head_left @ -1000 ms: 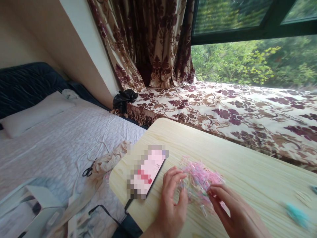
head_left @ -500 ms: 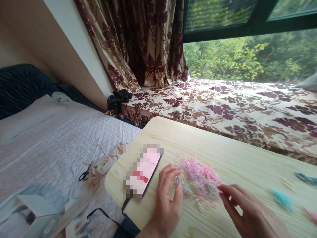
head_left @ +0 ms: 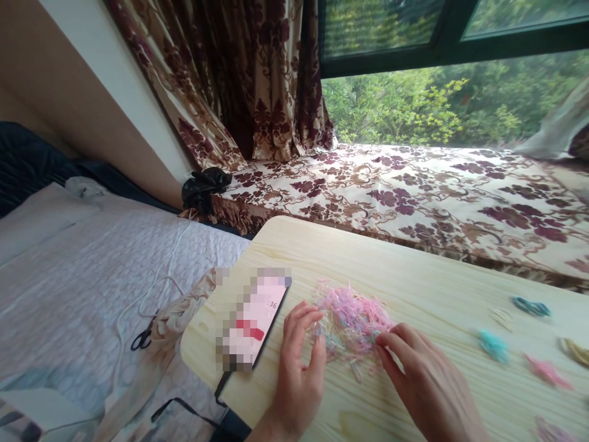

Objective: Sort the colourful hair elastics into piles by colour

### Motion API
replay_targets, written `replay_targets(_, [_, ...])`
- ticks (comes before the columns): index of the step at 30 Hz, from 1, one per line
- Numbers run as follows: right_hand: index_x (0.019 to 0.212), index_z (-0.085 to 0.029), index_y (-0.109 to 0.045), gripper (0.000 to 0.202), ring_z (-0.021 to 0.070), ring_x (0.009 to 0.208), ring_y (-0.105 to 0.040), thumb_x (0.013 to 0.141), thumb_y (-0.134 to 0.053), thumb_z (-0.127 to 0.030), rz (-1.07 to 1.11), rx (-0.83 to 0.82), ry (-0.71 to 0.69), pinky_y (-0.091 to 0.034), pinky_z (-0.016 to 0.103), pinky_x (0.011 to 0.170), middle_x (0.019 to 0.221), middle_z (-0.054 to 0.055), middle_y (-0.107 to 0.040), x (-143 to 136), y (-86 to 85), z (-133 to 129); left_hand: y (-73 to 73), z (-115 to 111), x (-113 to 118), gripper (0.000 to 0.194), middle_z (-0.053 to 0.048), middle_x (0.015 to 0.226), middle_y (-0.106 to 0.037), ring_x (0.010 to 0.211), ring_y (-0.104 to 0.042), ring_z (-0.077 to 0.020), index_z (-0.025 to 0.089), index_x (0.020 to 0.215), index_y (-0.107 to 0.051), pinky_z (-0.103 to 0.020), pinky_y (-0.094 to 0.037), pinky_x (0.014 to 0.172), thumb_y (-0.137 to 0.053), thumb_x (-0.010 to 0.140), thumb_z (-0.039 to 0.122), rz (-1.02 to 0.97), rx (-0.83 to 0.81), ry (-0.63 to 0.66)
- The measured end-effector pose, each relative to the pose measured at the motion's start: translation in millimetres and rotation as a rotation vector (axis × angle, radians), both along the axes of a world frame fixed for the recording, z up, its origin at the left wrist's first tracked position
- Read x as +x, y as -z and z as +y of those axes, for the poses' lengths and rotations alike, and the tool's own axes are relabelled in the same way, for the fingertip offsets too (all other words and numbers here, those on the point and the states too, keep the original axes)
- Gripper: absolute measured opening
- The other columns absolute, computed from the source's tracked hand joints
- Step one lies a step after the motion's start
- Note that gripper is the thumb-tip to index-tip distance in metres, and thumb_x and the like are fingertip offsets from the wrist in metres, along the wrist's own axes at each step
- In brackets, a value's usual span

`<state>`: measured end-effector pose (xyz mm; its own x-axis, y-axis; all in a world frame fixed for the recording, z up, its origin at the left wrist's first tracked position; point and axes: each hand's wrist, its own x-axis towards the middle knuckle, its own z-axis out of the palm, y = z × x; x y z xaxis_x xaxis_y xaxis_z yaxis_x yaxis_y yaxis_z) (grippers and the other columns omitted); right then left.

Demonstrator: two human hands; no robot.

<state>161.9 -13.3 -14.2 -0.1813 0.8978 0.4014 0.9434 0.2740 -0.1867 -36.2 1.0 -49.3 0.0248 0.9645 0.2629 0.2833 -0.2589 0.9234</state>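
A loose heap of small elastic bands (head_left: 354,310), mostly pink with some pale yellow, blue and clear ones, lies on the wooden table. My left hand (head_left: 301,362) rests at the heap's left edge, fingers curved and thumb apart, with nothing visible held. On the right side of the heap, my right hand (head_left: 426,374) pinches with thumb and forefinger at a green elastic band (head_left: 375,336), which the fingertips partly cover. Sorted by colour to the right are a turquoise bunch (head_left: 492,345), a pink bunch (head_left: 547,371), a dark teal bunch (head_left: 531,306) and a cream bunch (head_left: 500,317).
A phone (head_left: 253,322) with a cable lies left of my left hand on the table (head_left: 294,245). Beyond its left edge is a bed (head_left: 105,258) with scissors (head_left: 142,337), cords and cloth. A flower-patterned window seat (head_left: 396,196) borders the far side.
The view has swung slightly right, showing more bunches. My right hand has gone from a pink piece at the heap's edge to the green elastic band. My left hand keeps its place.
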Motion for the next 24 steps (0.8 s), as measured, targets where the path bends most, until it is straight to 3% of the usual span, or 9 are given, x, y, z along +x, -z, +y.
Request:
replay_targets(4, [0.082, -0.025, -0.063, 0.026, 0.0130, 0.064, -0.066, 0.097, -0.045, -0.036, 0.212, -0.077, -0.016, -0.051, 0.023, 0.054, 0.079, 0.001, -0.065, 5.3, -1.7, -4.7, 0.1, 0.0, -0.3, 0.029, -0.006, 0.130, -0.056, 0.132, -0.047, -0.0196, 0.026, 0.120, -0.058, -0.039, -0.038, 0.114, -0.047, 0.095, 0.016, 0.004, 0.002, -0.003])
replay_targets(8, [0.087, -0.025, -0.063, 0.018, 0.0098, 0.060, -0.064, 0.094, -0.053, -0.038, 0.435, -0.255, -0.053, -0.052, 0.019, 0.054, 0.087, 0.001, -0.068, 12.8, -4.0, -13.0, -0.2, 0.2, -0.9, 0.029, -0.006, 0.131, -0.056, 0.132, -0.048, -0.0198, 0.027, 0.120, -0.058, -0.039, -0.039, 0.113, -0.047, 0.095, 0.017, 0.006, -0.003, -0.012])
replay_targets(12, [0.079, -0.025, -0.063, 0.022, 0.0102, 0.047, -0.058, 0.093, -0.050, -0.037, 0.533, -0.338, -0.011, -0.047, 0.019, 0.044, 0.061, -0.004, -0.063, 13.8, -5.1, -18.0, 0.9, 2.0, -0.6, 0.029, -0.007, 0.130, -0.058, 0.132, -0.049, -0.0206, 0.027, 0.120, -0.059, -0.040, -0.041, 0.113, -0.047, 0.095, 0.019, 0.008, 0.012, -0.018])
replay_targets(19, [0.074, -0.024, -0.065, 0.021, 0.0095, 0.046, -0.055, 0.089, -0.051, -0.031, 0.522, -0.212, 0.085, -0.046, 0.019, 0.047, 0.058, -0.004, -0.064, 12.3, -18.0, -25.4, 7.3, 0.7, -1.7, 0.027, -0.007, 0.132, -0.057, 0.132, -0.049, -0.0226, 0.027, 0.120, -0.061, -0.042, -0.043, 0.111, -0.050, 0.095, 0.027, 0.019, -0.035, -0.032])
replay_targets(24, [0.080, -0.026, -0.070, 0.019, 0.0109, 0.051, -0.062, 0.087, -0.056, -0.037, 0.564, -0.157, 0.253, -0.050, 0.019, 0.050, 0.063, -0.003, -0.069, 44.9, -30.9, -43.3, 12.8, 1.1, -3.9, 0.029, -0.008, 0.132, -0.058, 0.133, -0.049, -0.0256, 0.025, 0.120, -0.062, -0.044, -0.045, 0.109, -0.053, 0.094, 0.033, -0.008, -0.054, -0.039])
